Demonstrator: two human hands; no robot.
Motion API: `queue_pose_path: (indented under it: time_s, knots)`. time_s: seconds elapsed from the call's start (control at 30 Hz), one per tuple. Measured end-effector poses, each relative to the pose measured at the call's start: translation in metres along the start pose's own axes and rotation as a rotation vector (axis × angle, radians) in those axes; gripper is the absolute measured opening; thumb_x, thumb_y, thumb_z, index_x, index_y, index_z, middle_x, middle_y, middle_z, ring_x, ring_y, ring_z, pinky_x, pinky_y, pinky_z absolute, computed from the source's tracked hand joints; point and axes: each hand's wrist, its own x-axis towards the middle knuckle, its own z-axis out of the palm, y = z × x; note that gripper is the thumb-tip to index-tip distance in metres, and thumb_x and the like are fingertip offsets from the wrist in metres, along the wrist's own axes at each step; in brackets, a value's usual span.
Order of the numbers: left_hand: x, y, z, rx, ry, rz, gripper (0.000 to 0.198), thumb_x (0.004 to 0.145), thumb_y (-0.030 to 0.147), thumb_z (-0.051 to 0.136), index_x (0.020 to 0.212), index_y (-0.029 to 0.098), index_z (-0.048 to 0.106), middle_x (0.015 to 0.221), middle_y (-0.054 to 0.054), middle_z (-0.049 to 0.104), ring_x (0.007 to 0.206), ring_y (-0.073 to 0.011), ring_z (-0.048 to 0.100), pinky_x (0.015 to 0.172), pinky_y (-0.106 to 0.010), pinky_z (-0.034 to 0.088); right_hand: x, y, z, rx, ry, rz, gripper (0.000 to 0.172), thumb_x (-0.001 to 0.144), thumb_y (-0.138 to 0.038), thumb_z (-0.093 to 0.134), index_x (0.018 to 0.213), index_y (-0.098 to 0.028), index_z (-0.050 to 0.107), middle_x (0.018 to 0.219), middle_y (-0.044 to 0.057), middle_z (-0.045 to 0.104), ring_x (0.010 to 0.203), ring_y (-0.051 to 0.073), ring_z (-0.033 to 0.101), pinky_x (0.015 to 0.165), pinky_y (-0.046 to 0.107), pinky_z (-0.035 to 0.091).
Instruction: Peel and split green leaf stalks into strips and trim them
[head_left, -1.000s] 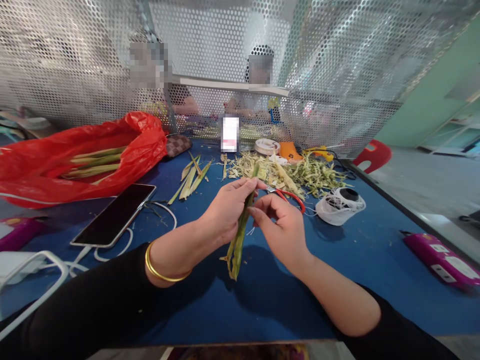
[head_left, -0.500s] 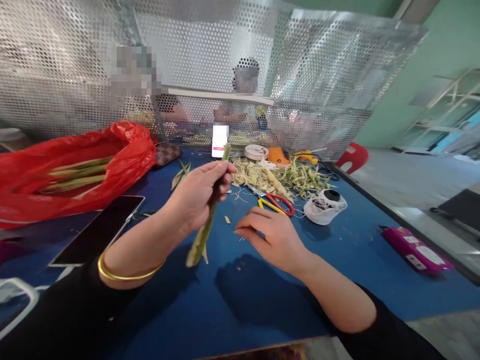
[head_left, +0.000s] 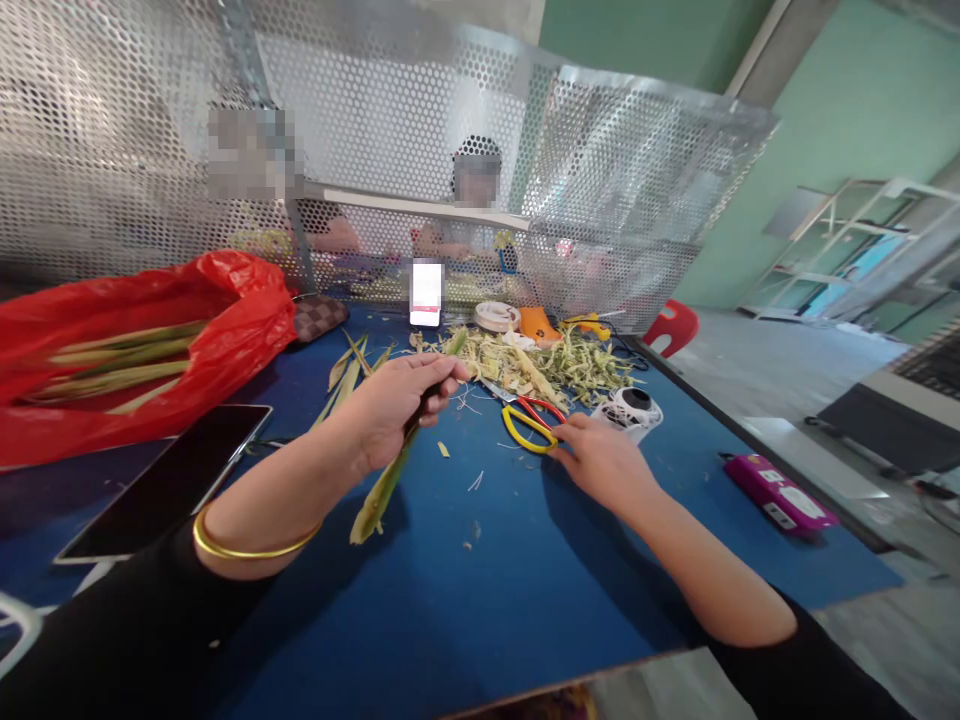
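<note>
My left hand [head_left: 409, 400] is closed around a long green plant stalk [head_left: 379, 500], which slants from its tip above my fingers down to a pale, ragged lower end over the table. My right hand [head_left: 600, 455] has its fingers closed at the handles of scissors [head_left: 529, 430], one loop yellow and one red. The scissors lie with their blades pointing away to the left, beside a heap of pale and green plant scraps [head_left: 525, 362]. A white openwork holder with a dark top [head_left: 630, 412] stands just behind my right hand. Small trimmings [head_left: 443, 450] and bits of white thread lie between my hands.
A red plastic bag [head_left: 247, 290] with several stalks and a dark tablet [head_left: 169, 480] are at left. A lit phone [head_left: 426, 292], tape roll [head_left: 496, 316] and orange piece [head_left: 537, 325] stand behind. A purple packet [head_left: 780, 492] sits right. Two people are beyond the perforated screen.
My right hand has moved right and forward to the scissors' handles. My left hand keeps its hold on the stalk, and the view has turned slightly.
</note>
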Motion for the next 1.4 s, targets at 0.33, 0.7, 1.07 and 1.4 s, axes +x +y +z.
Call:
queue_pose_path:
  time_s: [0.33, 0.7, 1.07, 1.4]
  knots:
    - [-0.007, -0.005, 0.011, 0.473, -0.115, -0.019, 0.023, 0.083, 0.025, 0.049, 0.065, 0.017, 0.061, 0.055, 0.003, 0.048, 0.045, -0.0072, 0.035, 0.044, -0.02, 0.023, 0.014, -0.016, 0.005, 0.022, 0.021, -0.152, 0.014, 0.088, -0.021, 0.052, 0.095, -0.021, 0.065, 0.095, 0.004, 0.062, 0.082, 0.015, 0.06, 0.065, 0.024, 0.038]
    - [0.002, -0.022, 0.007, 0.392, -0.157, -0.183, 0.015, 0.077, 0.027, 0.054, 0.067, 0.017, 0.06, 0.058, 0.004, 0.049, 0.041, -0.0052, 0.033, 0.038, -0.021, 0.016, 0.028, -0.045, 0.023, 0.061, 0.017, -0.292, 0.016, 0.085, -0.005, 0.044, 0.087, -0.011, 0.058, 0.09, 0.014, 0.059, 0.079, 0.021, 0.057, 0.068, 0.029, 0.039]
    - [0.008, -0.042, 0.008, 0.237, -0.152, -0.339, 0.019, 0.079, 0.026, 0.054, 0.064, 0.015, 0.057, 0.076, -0.003, 0.063, 0.042, -0.005, 0.043, 0.036, -0.02, 0.021, -0.005, -0.041, 0.012, 0.474, 0.088, -0.14, 0.017, 0.094, -0.01, 0.029, 0.087, -0.021, 0.04, 0.074, 0.0, 0.061, 0.069, 0.013, 0.06, 0.065, 0.022, 0.043]
    - [0.01, -0.067, 0.008, 0.017, -0.349, -0.583, 0.021, 0.082, 0.027, 0.053, 0.066, 0.013, 0.055, 0.058, 0.0, 0.053, 0.037, -0.004, 0.034, 0.035, -0.016, 0.021, -0.046, -0.104, 0.003, 0.374, 0.301, -0.659, 0.026, 0.094, -0.011, 0.03, 0.086, -0.014, 0.054, 0.08, 0.009, 0.059, 0.074, 0.019, 0.05, 0.073, 0.031, 0.042]
